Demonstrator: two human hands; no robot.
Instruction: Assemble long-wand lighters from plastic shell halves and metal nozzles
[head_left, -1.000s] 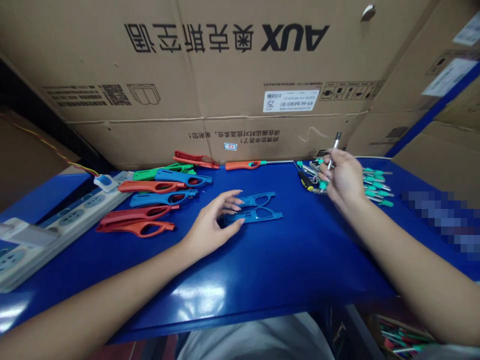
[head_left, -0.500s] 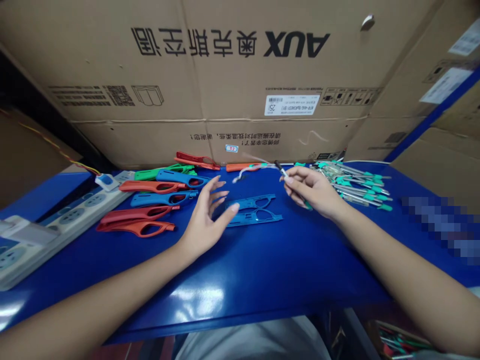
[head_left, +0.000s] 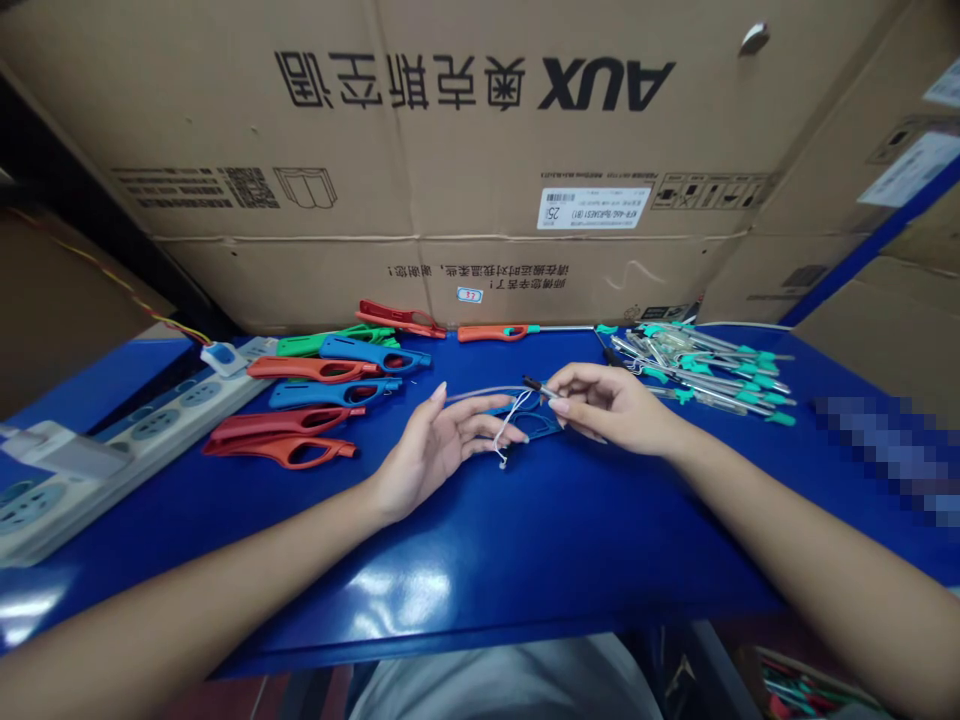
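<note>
Between thumb and fingers, my right hand (head_left: 611,408) grips a thin metal lighter tube (head_left: 551,394) with a black end. A white wire (head_left: 511,418) and a clear thin hose trail from that end toward the left. My left hand (head_left: 442,445) is open, palm turned up, its fingers beside the dangling wire; whether they touch it I cannot tell. Behind the hands lie blue lighter shell halves (head_left: 541,425), partly covered by the fingers. An orange lighter (head_left: 491,333) with a metal tube rests at the back, near the cardboard.
Several red, orange, blue and green lighter shells (head_left: 311,394) lie at the left. A white power strip (head_left: 154,440) runs along the left edge. Metal tubes with green parts (head_left: 720,370) are heaped at the right. A large cardboard box (head_left: 420,210) stands behind the blue table (head_left: 525,560).
My right hand has brought the tube and its wire down and nearer to me, over the blue shells. My left hand has shifted right and turned its palm upward. The view has moved slightly.
</note>
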